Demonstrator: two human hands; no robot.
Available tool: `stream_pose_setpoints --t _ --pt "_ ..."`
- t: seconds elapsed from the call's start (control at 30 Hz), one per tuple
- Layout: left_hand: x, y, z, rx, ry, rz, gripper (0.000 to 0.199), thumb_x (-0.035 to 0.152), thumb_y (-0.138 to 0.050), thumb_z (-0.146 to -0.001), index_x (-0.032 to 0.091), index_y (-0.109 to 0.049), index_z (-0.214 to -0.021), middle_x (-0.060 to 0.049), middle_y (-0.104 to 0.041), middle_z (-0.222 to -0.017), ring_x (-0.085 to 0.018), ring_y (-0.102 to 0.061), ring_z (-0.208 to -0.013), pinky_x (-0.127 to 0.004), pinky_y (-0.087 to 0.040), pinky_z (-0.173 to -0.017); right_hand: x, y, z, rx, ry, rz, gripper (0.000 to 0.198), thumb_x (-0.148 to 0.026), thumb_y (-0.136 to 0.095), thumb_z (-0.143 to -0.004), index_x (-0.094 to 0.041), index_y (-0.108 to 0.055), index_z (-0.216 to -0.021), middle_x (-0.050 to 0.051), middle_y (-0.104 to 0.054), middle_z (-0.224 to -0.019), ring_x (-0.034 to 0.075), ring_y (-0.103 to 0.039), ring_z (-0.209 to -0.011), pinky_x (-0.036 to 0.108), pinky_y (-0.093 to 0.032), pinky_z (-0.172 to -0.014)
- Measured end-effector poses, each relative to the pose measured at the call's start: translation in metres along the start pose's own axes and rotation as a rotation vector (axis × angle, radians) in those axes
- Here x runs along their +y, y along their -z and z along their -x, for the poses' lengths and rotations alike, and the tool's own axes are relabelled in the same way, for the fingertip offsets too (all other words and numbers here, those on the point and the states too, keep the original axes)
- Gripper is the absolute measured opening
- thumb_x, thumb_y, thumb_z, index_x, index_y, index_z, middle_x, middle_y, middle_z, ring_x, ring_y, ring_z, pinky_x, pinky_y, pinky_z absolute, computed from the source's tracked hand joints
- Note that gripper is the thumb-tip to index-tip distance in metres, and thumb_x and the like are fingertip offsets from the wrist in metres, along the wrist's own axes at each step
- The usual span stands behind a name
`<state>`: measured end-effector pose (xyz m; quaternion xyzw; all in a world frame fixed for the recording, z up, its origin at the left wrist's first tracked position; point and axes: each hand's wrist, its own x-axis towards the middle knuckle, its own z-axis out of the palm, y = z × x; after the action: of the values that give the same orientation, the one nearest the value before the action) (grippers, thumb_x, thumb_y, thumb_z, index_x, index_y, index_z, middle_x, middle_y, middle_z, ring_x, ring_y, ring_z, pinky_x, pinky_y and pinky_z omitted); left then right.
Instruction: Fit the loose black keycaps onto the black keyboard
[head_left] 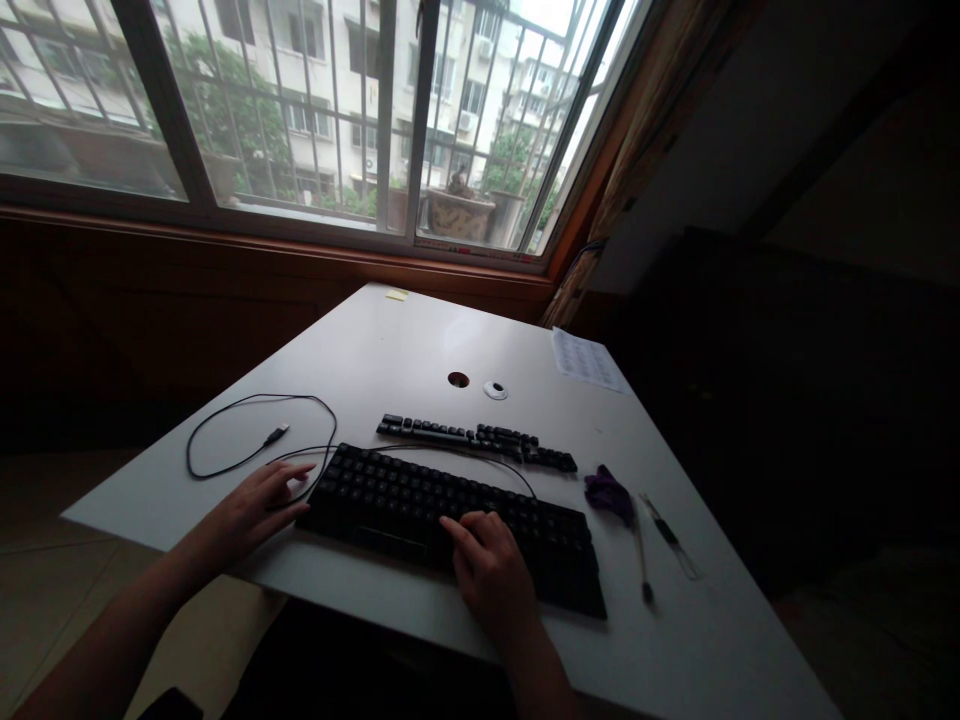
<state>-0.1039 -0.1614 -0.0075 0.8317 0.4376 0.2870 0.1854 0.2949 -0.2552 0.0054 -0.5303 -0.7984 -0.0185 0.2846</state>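
Observation:
A black keyboard point(420, 495) lies slightly askew near the table's front edge, with keycaps absent along its front row and on parts of its right side. My left hand point(259, 505) is at the keyboard's left end, fingers apart, thumb near the corner. Over the front middle of the keyboard is my right hand point(487, 560), its index finger stretched onto the keys and its thumb apart. Neither hand visibly holds anything. Behind the keyboard, several loose black keycaps point(427, 430) sit in a rough line. The keyboard's cable point(214, 403) loops at left, ending in a USB plug point(276, 435).
Right of the keyboard lie a purple cloth point(609, 494), a thin brush point(642, 560) and a wire keycap puller point(670, 537). Farther back on the white table point(360, 360) are a cable hole point(458, 380), its round cover point(495, 390) and a printed sheet point(589, 360).

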Motion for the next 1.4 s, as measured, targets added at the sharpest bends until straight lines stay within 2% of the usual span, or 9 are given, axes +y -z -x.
stream_pose_setpoints --t 0.13,0.23,0.37,0.53,0.67,0.73,1.0,1.2,1.4 --pt "-0.013 0.009 0.011 -0.074 -0.019 0.001 0.038 0.044 -0.058 -0.103 0.027 -0.063 -0.137 -0.010 -0.065 -0.121 -0.020 -0.069 -0.094 -0.030 -0.060 -0.087 -0.001 0.001 0.000 0.005 0.005 0.014 0.037 -0.014 -0.055 -0.097 -0.026 -0.069 -0.130 0.007 -0.067 -0.102 0.022 -0.061 -0.093 0.041 -0.056 -0.088" --pt "-0.021 0.018 0.015 -0.091 0.004 -0.028 0.038 0.045 -0.058 -0.103 0.027 -0.065 -0.136 -0.009 -0.066 -0.114 -0.019 -0.070 -0.089 -0.029 -0.060 -0.083 0.000 0.004 0.001 0.000 -0.008 0.040 0.038 -0.025 -0.066 -0.096 -0.030 -0.067 -0.134 0.008 -0.067 -0.115 0.024 -0.062 -0.100 0.043 -0.055 -0.092" --pt "-0.029 0.031 0.014 -0.113 0.115 -0.111 0.049 0.057 -0.057 -0.100 0.028 -0.064 -0.139 -0.006 -0.067 -0.104 -0.018 -0.068 -0.073 -0.029 -0.059 -0.071 0.008 0.011 -0.001 -0.071 -0.061 0.057 0.081 -0.040 -0.085 -0.081 -0.037 -0.048 -0.153 0.009 -0.050 -0.152 0.034 -0.050 -0.136 0.056 -0.045 -0.113" --pt "-0.032 0.039 0.001 -0.025 0.293 -0.300 0.060 0.066 -0.049 -0.098 0.029 -0.059 -0.144 -0.011 -0.061 -0.130 -0.024 -0.072 -0.083 -0.031 -0.057 -0.063 0.020 0.022 -0.017 -0.304 -0.171 0.068 0.120 -0.051 -0.095 -0.063 -0.040 -0.030 -0.163 0.007 -0.021 -0.172 0.037 -0.024 -0.157 0.058 -0.027 -0.126" --pt "-0.034 0.033 -0.019 0.039 0.185 -0.413 0.056 0.061 -0.046 -0.100 0.026 -0.063 -0.140 -0.014 -0.059 -0.137 -0.029 -0.069 -0.100 -0.039 -0.058 -0.078 0.023 0.030 -0.031 -0.492 -0.191 0.056 0.132 -0.056 -0.097 -0.054 -0.041 -0.027 -0.164 0.009 -0.019 -0.174 0.038 -0.020 -0.159 0.060 -0.019 -0.128" --pt "-0.036 0.029 -0.030 0.044 0.087 -0.439 0.051 0.058 -0.047 -0.100 0.025 -0.070 -0.131 -0.013 -0.063 -0.133 -0.033 -0.064 -0.109 -0.044 -0.056 -0.087 0.022 0.033 -0.036 -0.501 -0.160 0.033 0.133 -0.055 -0.098 -0.052 -0.041 -0.027 -0.164 0.011 -0.024 -0.172 0.040 -0.023 -0.158 0.063 -0.021 -0.127" --pt "-0.044 0.020 -0.050 0.021 -0.046 -0.402 0.033 0.046 -0.052 -0.100 0.027 -0.078 -0.104 -0.011 -0.072 -0.107 -0.028 -0.060 -0.093 -0.042 -0.052 -0.083 0.020 0.039 -0.041 -0.446 -0.100 -0.022 0.119 -0.047 -0.098 -0.054 -0.041 -0.040 -0.157 0.013 -0.043 -0.156 0.040 -0.039 -0.147 0.063 -0.036 -0.119" --pt "-0.059 0.025 -0.044 -0.004 -0.088 -0.430 0.031 0.035 -0.047 -0.100 0.024 -0.076 -0.104 -0.013 -0.072 -0.111 -0.030 -0.064 -0.101 -0.042 -0.054 -0.085 0.018 0.037 -0.035 -0.439 -0.111 -0.056 0.116 -0.045 -0.098 -0.051 -0.039 -0.044 -0.153 0.012 -0.043 -0.153 0.038 -0.039 -0.144 0.060 -0.039 -0.117" --pt "-0.067 0.042 -0.040 -0.076 -0.124 -0.439 0.028 0.030 -0.046 -0.101 0.025 -0.073 -0.102 -0.011 -0.070 -0.107 -0.028 -0.064 -0.094 -0.041 -0.053 -0.081 0.012 0.035 -0.026 -0.378 -0.086 -0.058 0.118 -0.042 -0.099 -0.049 -0.038 -0.043 -0.152 0.012 -0.043 -0.150 0.039 -0.040 -0.141 0.061 -0.040 -0.116"
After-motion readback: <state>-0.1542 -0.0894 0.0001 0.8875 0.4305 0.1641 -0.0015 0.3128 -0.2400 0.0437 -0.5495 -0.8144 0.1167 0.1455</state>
